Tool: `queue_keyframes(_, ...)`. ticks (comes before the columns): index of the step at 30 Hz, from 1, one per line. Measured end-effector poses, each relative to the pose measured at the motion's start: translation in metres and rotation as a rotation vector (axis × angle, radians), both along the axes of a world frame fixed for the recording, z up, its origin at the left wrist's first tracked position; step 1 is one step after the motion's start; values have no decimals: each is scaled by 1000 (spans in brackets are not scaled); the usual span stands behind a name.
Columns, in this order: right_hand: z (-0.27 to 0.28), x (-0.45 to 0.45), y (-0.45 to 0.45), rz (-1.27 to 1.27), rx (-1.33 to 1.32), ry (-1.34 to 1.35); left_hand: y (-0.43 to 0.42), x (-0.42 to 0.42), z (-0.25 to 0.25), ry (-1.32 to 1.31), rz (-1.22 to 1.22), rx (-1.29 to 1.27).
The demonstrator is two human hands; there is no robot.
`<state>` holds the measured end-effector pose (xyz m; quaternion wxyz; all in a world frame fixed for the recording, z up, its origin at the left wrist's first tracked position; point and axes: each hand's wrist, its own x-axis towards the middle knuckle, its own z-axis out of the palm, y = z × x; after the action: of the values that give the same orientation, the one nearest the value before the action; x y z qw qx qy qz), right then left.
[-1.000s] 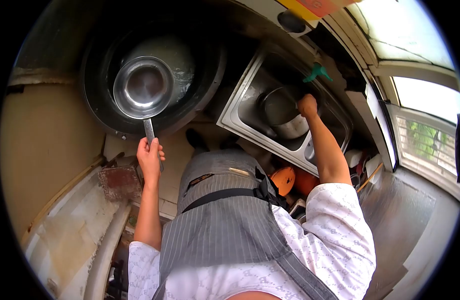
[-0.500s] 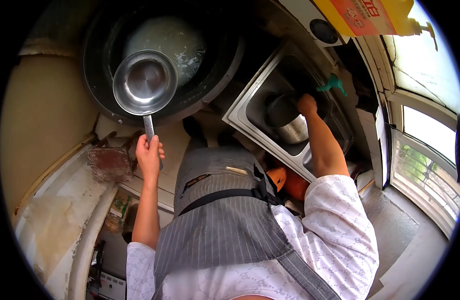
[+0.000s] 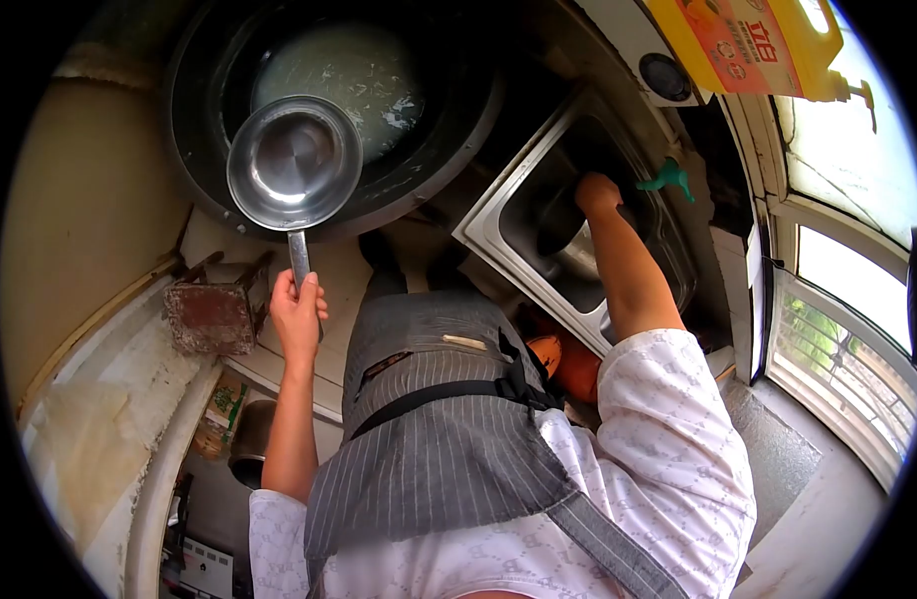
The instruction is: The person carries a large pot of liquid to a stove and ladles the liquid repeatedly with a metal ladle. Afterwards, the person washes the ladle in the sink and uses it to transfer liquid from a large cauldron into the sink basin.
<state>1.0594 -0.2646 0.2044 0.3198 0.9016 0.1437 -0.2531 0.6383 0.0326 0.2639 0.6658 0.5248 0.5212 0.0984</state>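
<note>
My left hand (image 3: 297,307) is closed round the flat handle of a shiny metal water ladle (image 3: 294,165). Its round bowl faces up over the near rim of a large dark basin (image 3: 449,170), which holds cloudy liquid (image 3: 329,75) with pale bits on it. Inside the steel sink (image 3: 488,220), my right hand (image 3: 599,192) is closed at the edge of a metal pot (image 3: 580,250). The pot looks tilted, its inside in deep shadow. My right fingertips are partly hidden.
A green tap handle (image 3: 666,179) sits at the sink's far side. The yellow pump bottle (image 3: 758,45) stands at upper right by the window (image 3: 843,270). A worn red-brown stool (image 3: 211,317) is at left, and orange round objects (image 3: 576,369) lie under the sink.
My right hand has moved slightly up and left in the sink, with the pot shifting alongside. My left hand still holds the ladle in nearly the same place. The view has shifted a little.
</note>
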Motion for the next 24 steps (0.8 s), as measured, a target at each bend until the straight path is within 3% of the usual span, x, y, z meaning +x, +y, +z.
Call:
queue_keyframes(6,-8,-4,20,143,-186,79,-3,-9,0,-21,40,-17)
queue_keyframes(11,-31,-3,19,116,-242,-123,-1,-11,-1,-20,20,-13)
queue_keyframes(14,-19,-4,18,171,-260,-54,-5,-8,4,-29,19,-6)
queue_keyframes(24,33,-6,-11,56,-40,-111,-15,14,10,-84,-62,-13)
